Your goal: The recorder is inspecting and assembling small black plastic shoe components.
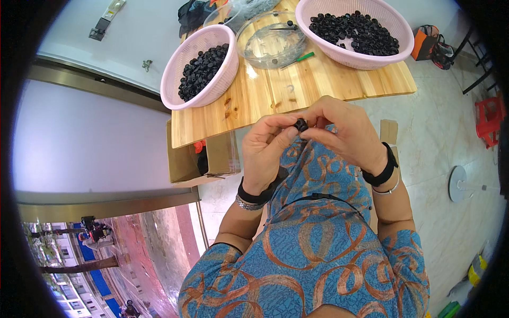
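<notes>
Between the fingertips of both hands is a small black plastic part (pixel 301 125), held just off the table's near edge, above my lap. My left hand (pixel 269 146) pinches it from the left with thumb and forefinger. From the other side, my right hand (pixel 344 130) grips it with thumb and fingers, covering much of it. Its exact kind is too small to make out. Similar small black parts fill a pink basket (pixel 227 71) on the left of the table and a wider pink basket (pixel 366 62) on the right.
A clear round tray (pixel 249 55) with a few black pieces stands between the baskets on the wooden table (pixel 318 85). A green-handled tool (pixel 305 57) lies beside it. Below the table's left side is an open cardboard box (pixel 183 159). A red stool (pixel 489 122) stands far right.
</notes>
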`<state>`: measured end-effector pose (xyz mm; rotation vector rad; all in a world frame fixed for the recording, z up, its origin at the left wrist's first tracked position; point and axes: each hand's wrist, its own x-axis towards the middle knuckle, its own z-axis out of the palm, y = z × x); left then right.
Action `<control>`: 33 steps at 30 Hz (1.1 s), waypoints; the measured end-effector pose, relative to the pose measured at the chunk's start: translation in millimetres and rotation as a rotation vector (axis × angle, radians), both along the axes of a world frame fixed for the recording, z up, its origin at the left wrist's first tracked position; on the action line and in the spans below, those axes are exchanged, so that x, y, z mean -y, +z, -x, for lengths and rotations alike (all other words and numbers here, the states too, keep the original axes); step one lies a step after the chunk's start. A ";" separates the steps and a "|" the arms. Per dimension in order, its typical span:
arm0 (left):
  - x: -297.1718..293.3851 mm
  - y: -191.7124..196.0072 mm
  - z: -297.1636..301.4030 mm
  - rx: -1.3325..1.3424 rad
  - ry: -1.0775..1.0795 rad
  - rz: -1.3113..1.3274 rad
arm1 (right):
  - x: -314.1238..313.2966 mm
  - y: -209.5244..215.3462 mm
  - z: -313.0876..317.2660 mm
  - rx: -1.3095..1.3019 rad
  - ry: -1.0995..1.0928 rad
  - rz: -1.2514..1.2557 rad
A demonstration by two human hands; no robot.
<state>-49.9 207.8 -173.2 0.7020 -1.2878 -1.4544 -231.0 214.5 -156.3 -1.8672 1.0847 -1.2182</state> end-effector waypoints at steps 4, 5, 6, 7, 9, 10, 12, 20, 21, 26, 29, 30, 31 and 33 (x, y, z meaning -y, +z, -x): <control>-3.1 -2.9 -4.4 0.019 -0.051 -0.092 | 5.3 -1.4 8.6 -0.033 0.068 0.101; -4.4 -2.9 -5.8 0.029 -0.073 -0.138 | 6.0 -0.4 10.0 -0.048 0.095 0.109; -4.6 -3.2 -6.7 0.030 -0.071 -0.141 | 6.9 0.8 10.9 -0.062 0.122 0.116; -4.0 -3.6 -7.2 0.045 -0.095 -0.121 | 8.1 1.7 11.2 -0.060 0.124 0.113; -4.0 -2.8 -8.0 0.060 -0.122 -0.106 | 8.5 4.7 11.2 -0.100 0.129 0.121; -4.4 -1.6 -8.5 0.061 -0.137 -0.114 | 7.2 7.3 10.4 -0.099 0.129 0.117; -3.2 -1.6 -9.9 0.062 -0.154 -0.123 | 6.3 12.2 9.2 -0.112 0.197 0.091; -3.9 -1.1 -12.0 -0.101 -0.229 -0.400 | 13.3 4.3 12.9 -0.216 0.276 0.217; -3.5 -2.1 -12.1 -0.101 -0.227 -0.401 | 13.9 4.0 12.8 -0.225 0.289 0.212; 2.3 -3.5 -10.9 -0.185 -0.294 -0.418 | 15.2 3.1 8.9 -0.236 0.247 0.222; 7.3 -5.2 -11.8 -0.358 -0.329 -0.531 | 15.0 -4.3 3.4 -0.152 0.176 0.269; 8.3 -6.7 -12.1 -0.359 -0.327 -0.527 | 15.2 -6.8 1.9 -0.089 0.136 0.284; 9.2 -8.6 -12.2 -0.408 -0.325 -0.568 | 16.5 -9.5 0.1 -0.089 0.138 0.288; 9.1 -8.8 -11.5 -0.457 -0.317 -0.608 | 18.7 -15.6 -5.3 0.028 0.072 0.406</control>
